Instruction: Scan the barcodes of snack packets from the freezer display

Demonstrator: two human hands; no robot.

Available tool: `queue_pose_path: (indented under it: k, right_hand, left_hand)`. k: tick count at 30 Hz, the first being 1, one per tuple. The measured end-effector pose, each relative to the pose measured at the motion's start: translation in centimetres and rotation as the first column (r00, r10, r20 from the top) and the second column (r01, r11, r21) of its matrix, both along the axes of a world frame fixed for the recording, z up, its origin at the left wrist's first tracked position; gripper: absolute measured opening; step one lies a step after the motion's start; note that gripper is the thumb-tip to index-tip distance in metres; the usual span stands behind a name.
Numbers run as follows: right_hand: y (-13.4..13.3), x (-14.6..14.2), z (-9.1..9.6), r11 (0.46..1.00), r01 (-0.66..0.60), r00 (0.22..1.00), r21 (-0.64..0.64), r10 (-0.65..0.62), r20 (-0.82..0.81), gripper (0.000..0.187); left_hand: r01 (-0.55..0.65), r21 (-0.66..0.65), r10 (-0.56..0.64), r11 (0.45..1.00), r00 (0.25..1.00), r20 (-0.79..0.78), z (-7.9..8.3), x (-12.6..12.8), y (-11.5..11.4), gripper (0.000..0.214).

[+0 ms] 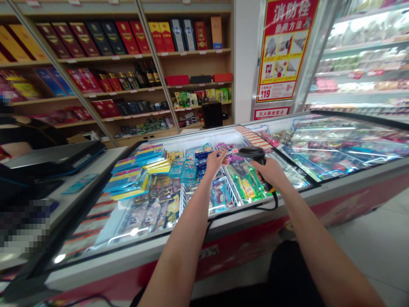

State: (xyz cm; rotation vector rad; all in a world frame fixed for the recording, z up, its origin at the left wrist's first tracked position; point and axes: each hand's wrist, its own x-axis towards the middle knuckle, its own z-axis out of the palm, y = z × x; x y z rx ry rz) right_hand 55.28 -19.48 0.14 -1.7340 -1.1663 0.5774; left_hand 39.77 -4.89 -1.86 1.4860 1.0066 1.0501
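My right hand [270, 172] is wrapped round the grip of a black barcode scanner [252, 152], its head pointing left over the chest freezer [287, 204]. A black cable [276, 200] hangs from the scanner's yellow-trimmed base. Just left of the scanner head, my left hand [215, 163] has its fingers pinched together. A small pale piece with a reddish mark [234, 151] shows by those fingertips; what exactly they hold is too small to make out. Blue packets [187, 170] lie left of that hand, beside a stack of blue-and-yellow packs [126, 179]. Green packets [247, 185] lie beneath the scanner.
White wire baskets [231, 192] divide the goods in the freezer. At the left, a counter carries a dark flat device [60, 157], with a partly visible person behind it. Shelves of boxed goods [111, 38] line the back. A lit display fridge [364, 64] stands at the right.
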Motion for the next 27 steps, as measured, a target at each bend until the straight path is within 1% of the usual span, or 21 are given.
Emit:
queue_pose_path:
  k: [8, 18, 25, 27]
  right_hand:
    - [-0.3, 0.1, 0.1, 1.0, -0.024, 1.0, 0.001, 0.024, -0.01, 0.03]
    - [-0.7, 0.1, 0.2, 1.0, -0.014, 0.998, -0.001, 0.014, -0.069, 0.028]
    - [-0.8, 0.1, 0.2, 1.0, -0.026, 0.999, -0.013, 0.026, -0.032, 0.029]
    - [-0.7, 0.2, 0.1, 1.0, -0.023, 0.999, 0.001, 0.023, -0.036, 0.029]
  left_hand:
    - [-0.002, 0.007, 0.002, 1.0, 1.0, 0.003, -0.6, 0.1, 0.5, 0.017]
    - [-0.007, 0.027, 0.007, 1.0, 1.0, -0.002, -1.0, 0.2, 0.7, 0.02]
    - [-0.004, 0.04, 0.005, 0.999, 1.0, -0.03, -1.0, 0.2, 0.6, 0.019]
    - [0.0, 0.049, 0.001, 0.999, 1.0, -0.031, -1.1, 0.2, 0.7, 0.02]
